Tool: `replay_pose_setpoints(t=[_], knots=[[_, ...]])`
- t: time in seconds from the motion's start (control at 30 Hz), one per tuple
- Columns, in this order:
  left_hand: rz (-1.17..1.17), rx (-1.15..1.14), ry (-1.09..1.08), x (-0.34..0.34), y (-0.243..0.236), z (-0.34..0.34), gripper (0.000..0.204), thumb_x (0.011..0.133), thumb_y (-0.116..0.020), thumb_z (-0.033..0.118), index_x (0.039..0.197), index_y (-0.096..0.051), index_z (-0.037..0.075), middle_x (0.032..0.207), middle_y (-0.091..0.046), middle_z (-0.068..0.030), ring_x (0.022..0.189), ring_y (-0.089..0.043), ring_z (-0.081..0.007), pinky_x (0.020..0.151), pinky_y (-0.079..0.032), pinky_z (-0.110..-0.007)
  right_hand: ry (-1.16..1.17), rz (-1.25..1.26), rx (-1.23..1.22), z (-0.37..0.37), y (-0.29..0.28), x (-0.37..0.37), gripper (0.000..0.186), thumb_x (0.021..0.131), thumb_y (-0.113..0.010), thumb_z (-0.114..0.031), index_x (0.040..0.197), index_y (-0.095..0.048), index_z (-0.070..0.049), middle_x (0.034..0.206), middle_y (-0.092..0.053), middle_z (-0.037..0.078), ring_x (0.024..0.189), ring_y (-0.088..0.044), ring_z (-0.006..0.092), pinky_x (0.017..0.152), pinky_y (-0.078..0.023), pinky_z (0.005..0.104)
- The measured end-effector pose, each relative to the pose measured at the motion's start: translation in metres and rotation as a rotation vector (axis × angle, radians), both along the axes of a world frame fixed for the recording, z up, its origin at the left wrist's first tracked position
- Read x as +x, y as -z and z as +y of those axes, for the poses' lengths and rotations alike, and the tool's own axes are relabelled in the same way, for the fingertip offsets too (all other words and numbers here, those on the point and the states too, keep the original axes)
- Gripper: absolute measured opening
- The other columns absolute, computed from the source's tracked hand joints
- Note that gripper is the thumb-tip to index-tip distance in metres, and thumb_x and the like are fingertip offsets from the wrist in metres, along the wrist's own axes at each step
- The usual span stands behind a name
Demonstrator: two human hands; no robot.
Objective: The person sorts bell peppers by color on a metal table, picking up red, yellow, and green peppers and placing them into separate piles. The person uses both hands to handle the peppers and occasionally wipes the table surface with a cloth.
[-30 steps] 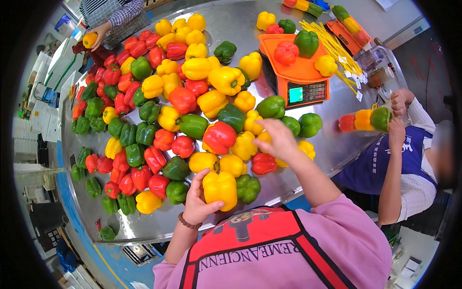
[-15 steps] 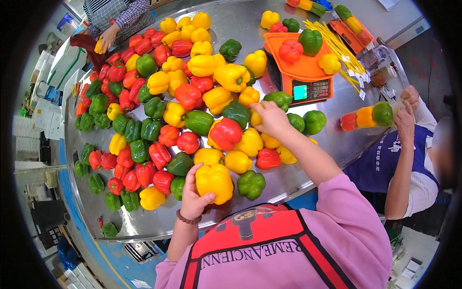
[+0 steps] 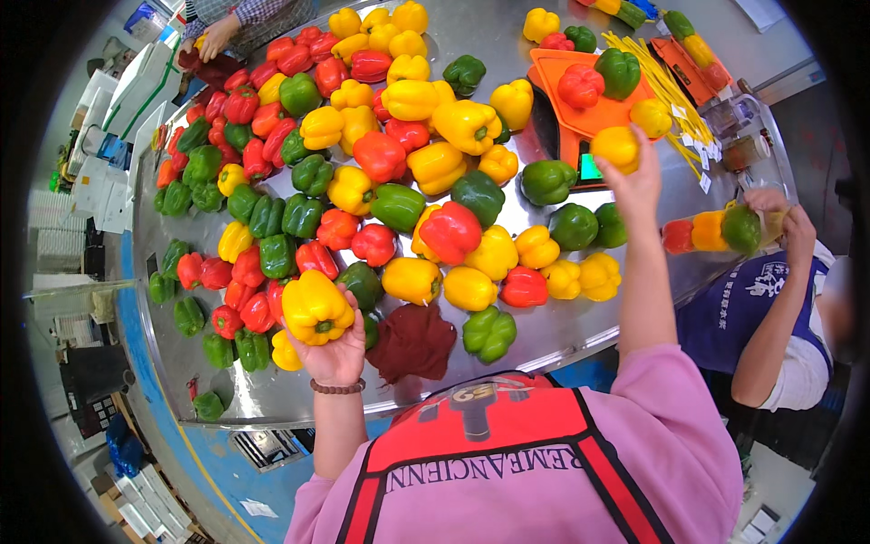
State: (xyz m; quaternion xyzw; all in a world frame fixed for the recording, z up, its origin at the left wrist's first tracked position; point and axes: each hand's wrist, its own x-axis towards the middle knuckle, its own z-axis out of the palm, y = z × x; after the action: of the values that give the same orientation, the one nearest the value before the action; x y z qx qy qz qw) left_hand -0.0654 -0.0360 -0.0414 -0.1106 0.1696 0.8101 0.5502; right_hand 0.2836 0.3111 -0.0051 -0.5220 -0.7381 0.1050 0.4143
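Observation:
A large yellow pepper [image 3: 317, 305] rests in my left hand [image 3: 334, 354], lifted above the near edge of the pile. Just right of it a brown cloth [image 3: 412, 344] lies on the steel table. My right hand [image 3: 639, 181] grips another yellow pepper [image 3: 613, 149] in front of the orange scale [image 3: 574, 86], whose pan carries a red pepper [image 3: 580, 88], a green pepper [image 3: 619, 72] and a yellow pepper [image 3: 651, 116]. Loose red, yellow and green peppers [image 3: 453, 231] spread over most of the table.
A co-worker [image 3: 761, 326] at the right handles a bagged row of peppers [image 3: 707, 234]; another person's hands [image 3: 217, 36] are at the top left. Yellow strips [image 3: 634, 59], jars [image 3: 748, 150] and a second orange tray [image 3: 675, 63] stand at the back right of the steel table [image 3: 181, 399].
My right hand has moved up and right from the pile to the scale, now holding a yellow pepper. My left hand has lifted its pepper up and left, uncovering the brown cloth.

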Motion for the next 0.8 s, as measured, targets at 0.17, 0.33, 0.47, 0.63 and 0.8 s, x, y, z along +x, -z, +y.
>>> replay_pose_setpoints(t=[0.17,0.33,0.47,0.63,0.8], knots=[[-0.016,0.000,0.005,-0.001,0.003,-0.002,0.077,0.085,-0.059,0.059,0.142,-0.039,0.012,0.139,-0.047,-0.0174,0.124,-0.050,-0.0363,0.100,-0.048,-0.050,-0.295,-0.066,-0.196,-0.020,-0.013,-0.015,0.073,0.065,-0.085,-0.020,0.131,-0.054,-0.008,0.122,-0.059,0.016,0.116,-0.054,0.0322,0.103,-0.041,0.0410],[-0.028,-0.015,0.026,0.009,0.001,0.005,0.078,0.085,-0.058,0.062,0.141,-0.041,0.011,0.138,-0.048,-0.0169,0.123,-0.051,-0.0352,0.099,-0.049,-0.051,-0.402,-0.573,0.078,-0.089,0.025,-0.080,0.061,0.066,-0.077,-0.014,0.124,-0.056,-0.012,0.133,-0.050,0.015,0.123,-0.047,0.0321,0.097,-0.042,0.0423],[0.023,-0.045,0.040,0.013,0.003,0.003,0.079,0.084,-0.058,0.063,0.141,-0.042,0.010,0.136,-0.050,-0.0163,0.121,-0.053,-0.0344,0.098,-0.050,-0.050,-0.509,-0.552,-0.115,-0.126,0.038,-0.085,0.062,0.068,-0.078,-0.032,0.122,-0.058,-0.008,0.116,-0.059,0.011,0.108,-0.054,0.0282,0.090,-0.042,0.0438],[-0.010,-0.112,0.029,0.014,0.005,-0.001,0.081,0.083,-0.059,0.064,0.140,-0.042,0.010,0.135,-0.051,-0.0163,0.119,-0.054,-0.0338,0.097,-0.050,-0.049,-0.465,-0.660,-0.224,-0.133,0.053,-0.090,0.080,0.068,-0.075,-0.051,0.130,-0.052,-0.007,0.114,-0.061,0.015,0.110,-0.055,0.0282,0.098,-0.037,0.0428],[0.006,-0.146,0.023,0.019,0.003,-0.003,0.080,0.083,-0.060,0.064,0.139,-0.043,0.010,0.134,-0.052,-0.0164,0.118,-0.055,-0.0336,0.096,-0.051,-0.048,-0.529,-0.427,-0.533,-0.122,0.027,-0.083,0.081,0.067,-0.079,-0.043,0.133,-0.049,-0.007,0.119,-0.059,0.018,0.113,-0.055,0.0318,0.100,-0.040,0.0450]])
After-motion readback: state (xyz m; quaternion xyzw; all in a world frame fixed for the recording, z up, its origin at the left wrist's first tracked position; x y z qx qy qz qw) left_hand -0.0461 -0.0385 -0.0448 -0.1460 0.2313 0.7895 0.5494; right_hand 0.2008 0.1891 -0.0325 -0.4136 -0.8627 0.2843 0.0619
